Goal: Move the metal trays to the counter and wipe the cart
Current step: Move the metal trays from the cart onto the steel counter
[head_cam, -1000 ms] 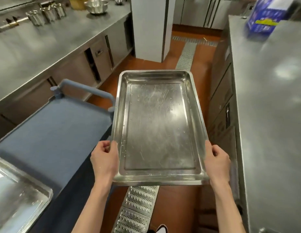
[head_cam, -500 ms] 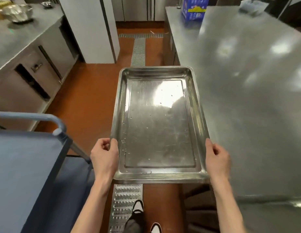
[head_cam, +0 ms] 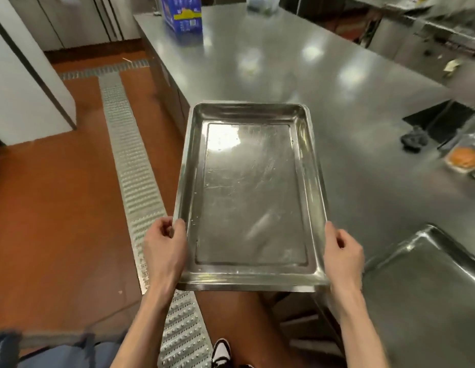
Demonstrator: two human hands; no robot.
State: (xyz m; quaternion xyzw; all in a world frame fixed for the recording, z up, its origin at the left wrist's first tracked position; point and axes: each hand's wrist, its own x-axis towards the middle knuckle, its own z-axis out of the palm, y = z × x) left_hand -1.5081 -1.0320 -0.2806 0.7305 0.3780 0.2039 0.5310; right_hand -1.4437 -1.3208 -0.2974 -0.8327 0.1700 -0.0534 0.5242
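Observation:
I hold an empty rectangular metal tray level in front of me. My left hand grips its left rim near the close corner, and my right hand grips the right rim. The tray's far half hangs over the left edge of the steel counter; its near end is over the floor. A second metal tray lies on the counter at the lower right. Only a blurred blue strip of the cart shows at the bottom left.
A blue box stands at the counter's far end. A dark crumpled object and packets with orange contents lie at the right. A metal drain grate runs along the orange floor. A white pillar stands at left.
My view and the tray have swung right, from above the cart to over the counter's edge. The cart has slid out of view and a second tray has appeared.

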